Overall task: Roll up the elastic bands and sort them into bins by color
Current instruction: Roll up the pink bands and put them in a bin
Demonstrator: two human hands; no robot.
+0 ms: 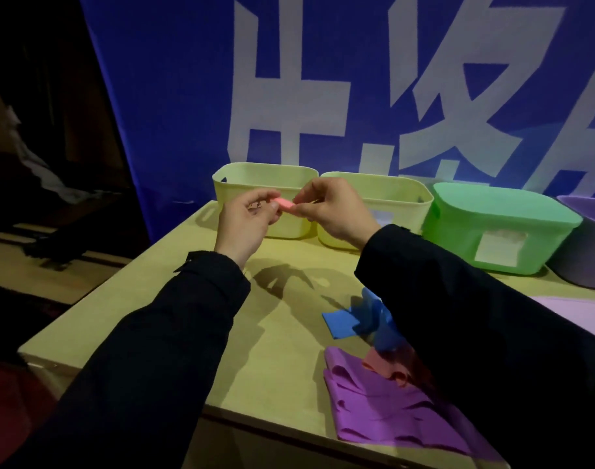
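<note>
Two hands share one pink band (284, 204), rolled small and held in the air. Its long axis runs roughly left to right, tilted slightly down toward the right. The left hand (243, 221) pinches its left end, the fingers (269, 206) curled round it. The right hand (336, 211) pinches its right end likewise. Neither hand is nearer; the roll spans the gap between the two sets of fingertips.

Directly behind and below the fingers: the left yellow bin (262, 184), open-topped. The second yellow bin (401, 198) sits past the right hand. Judgement: roll looks close to finished, and either bin is reachable by a short forward drop. Which bin is meant for pink cannot be told.

Further right of the fingers: green bin (492, 231), lid on, then a purple bin (587, 252) at the frame edge.

Nearer the body, under the right sleeve, on the surface (187, 319): blue band (343, 323), orange band (387, 367) and purple band (384, 411), all unrolled.
</note>
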